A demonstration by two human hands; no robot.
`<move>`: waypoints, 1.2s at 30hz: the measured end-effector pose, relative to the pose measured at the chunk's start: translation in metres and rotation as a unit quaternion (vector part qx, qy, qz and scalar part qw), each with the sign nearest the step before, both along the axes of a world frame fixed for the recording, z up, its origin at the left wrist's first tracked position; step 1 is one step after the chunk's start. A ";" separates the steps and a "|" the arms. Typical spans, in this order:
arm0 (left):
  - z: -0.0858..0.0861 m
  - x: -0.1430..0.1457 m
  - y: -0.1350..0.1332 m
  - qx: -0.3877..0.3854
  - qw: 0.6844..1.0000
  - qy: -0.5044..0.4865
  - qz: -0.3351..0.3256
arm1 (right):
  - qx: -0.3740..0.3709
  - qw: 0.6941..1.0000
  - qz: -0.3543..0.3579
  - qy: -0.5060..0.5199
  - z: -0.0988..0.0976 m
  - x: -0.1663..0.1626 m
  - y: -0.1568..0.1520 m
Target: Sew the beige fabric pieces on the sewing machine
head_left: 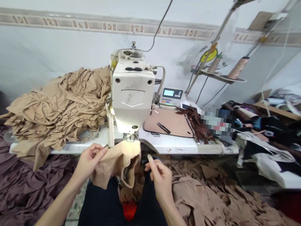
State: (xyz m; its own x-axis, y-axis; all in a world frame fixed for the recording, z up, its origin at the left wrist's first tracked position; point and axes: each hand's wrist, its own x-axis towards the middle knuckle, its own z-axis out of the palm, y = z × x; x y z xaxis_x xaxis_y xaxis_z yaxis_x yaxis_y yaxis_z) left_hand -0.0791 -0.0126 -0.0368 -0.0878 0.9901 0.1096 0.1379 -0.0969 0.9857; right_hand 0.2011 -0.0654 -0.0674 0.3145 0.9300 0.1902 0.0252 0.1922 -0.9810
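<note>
While the left hand grips tan cloth at the machine, the right hand sits off it

Since the hands are apart, taking them one by one. Left: thumb and fingers pinched on the left edge of the tan cloth. Right: fingers curled, just beside the cloth's right side, gap visible; can't tell if anything small is pinched in it.

Cloth: top edge under the lit needle area of the white sewing machine, rest hanging off the front edge of the bench above the lap, folded open on its right side.

Bench, left of machine: heap of tan fabric, part draping over the edge. Right: control panel with lit screen; pink mat with black snips on it; dark brown strips by the mat's right edge. Thread cone on a stand above.

Below: purple fabric at left, brown fabric at right.
</note>
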 end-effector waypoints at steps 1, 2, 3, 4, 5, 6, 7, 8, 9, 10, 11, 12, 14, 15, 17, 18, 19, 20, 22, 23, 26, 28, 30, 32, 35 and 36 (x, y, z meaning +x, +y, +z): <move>0.001 -0.006 0.001 0.003 1.000 -0.007 0.013 | 0.003 1.000 0.031 -0.003 0.000 -0.008 -0.004; 0.003 -0.011 0.002 0.007 0.999 -0.018 0.025 | 0.005 0.998 0.069 -0.004 0.002 -0.018 -0.006; 0.006 -0.013 0.003 0.012 0.999 -0.028 0.036 | 0.006 0.994 0.110 0.002 0.004 -0.028 -0.007; 0.009 -0.012 0.004 0.014 0.998 -0.037 0.045 | 0.003 0.988 0.151 0.013 0.007 -0.038 -0.007; 0.012 -0.010 0.004 0.014 0.998 -0.043 0.050 | -0.003 0.982 0.186 0.029 0.011 -0.048 -0.005; 0.013 -0.007 0.004 0.011 0.998 -0.046 0.050 | -0.012 0.976 0.212 0.047 0.014 -0.057 -0.004; 0.013 -0.003 0.003 0.005 0.998 -0.048 0.043 | -0.023 0.972 0.226 0.062 0.018 -0.064 -0.003; 0.011 0.001 0.001 -0.003 0.998 -0.048 0.033 | -0.033 0.971 0.227 0.072 0.021 -0.070 -0.003; 0.008 0.005 -0.002 -0.012 0.999 -0.047 0.020 | -0.041 0.972 0.218 0.076 0.024 -0.073 -0.004; 0.004 0.008 -0.006 -0.023 0.999 -0.044 0.005 | -0.046 0.974 0.207 0.076 0.027 -0.074 -0.005; 0.000 0.010 -0.010 -0.033 0.999 -0.041 -0.011 | -0.048 0.976 0.197 0.075 0.030 -0.072 -0.007; -0.005 0.012 -0.014 -0.042 0.998 -0.035 -0.026 | -0.051 0.977 0.192 0.075 0.032 -0.068 -0.009; -0.012 0.012 -0.024 -0.054 0.996 -0.014 -0.065 | -0.065 0.974 0.203 0.077 0.036 -0.052 -0.013; -0.014 0.011 -0.029 -0.058 0.994 0.003 -0.097 | -0.078 0.971 0.213 0.076 0.038 -0.042 -0.015; -0.015 0.010 -0.036 -0.065 0.979 0.046 -0.186 | -0.112 0.963 0.239 0.056 0.043 -0.020 -0.019; -0.014 0.009 -0.039 -0.068 0.969 0.066 -0.230 | -0.125 0.957 0.259 0.035 0.046 -0.010 -0.020; -0.011 0.010 -0.041 -0.069 0.960 0.079 -0.260 | -0.132 0.949 0.285 0.007 0.049 -0.001 -0.021; -0.009 0.012 -0.043 -0.068 0.957 0.081 -0.271 | -0.133 0.939 0.316 -0.027 0.053 0.006 -0.022; -0.005 0.021 -0.045 -0.067 0.963 0.057 -0.254 | -0.124 0.913 0.371 -0.115 0.060 0.012 -0.025; -0.005 0.028 -0.046 -0.071 0.965 0.037 -0.250 | -0.115 0.900 0.387 -0.165 0.064 0.013 -0.026; -0.009 0.054 -0.054 -0.110 0.928 0.010 -0.355 | -0.087 0.862 0.404 -0.292 0.074 0.011 -0.027; -0.015 0.067 -0.060 -0.147 0.882 0.021 -0.448 | -0.067 0.839 0.429 -0.326 0.078 0.014 -0.026; -0.020 0.072 -0.064 -0.173 0.858 0.037 -0.482 | -0.063 0.825 0.461 -0.320 0.077 0.023 -0.023; -0.020 0.069 -0.065 -0.173 0.864 0.056 -0.469 | -0.078 0.831 0.470 -0.287 0.071 0.036 -0.022; -0.013 0.059 -0.060 -0.144 0.887 0.093 -0.428 | -0.115 0.871 0.430 -0.207 0.056 0.049 -0.023; -0.011 0.056 -0.058 -0.134 0.895 0.100 -0.414 | -0.124 0.886 0.410 -0.180 0.050 0.049 -0.023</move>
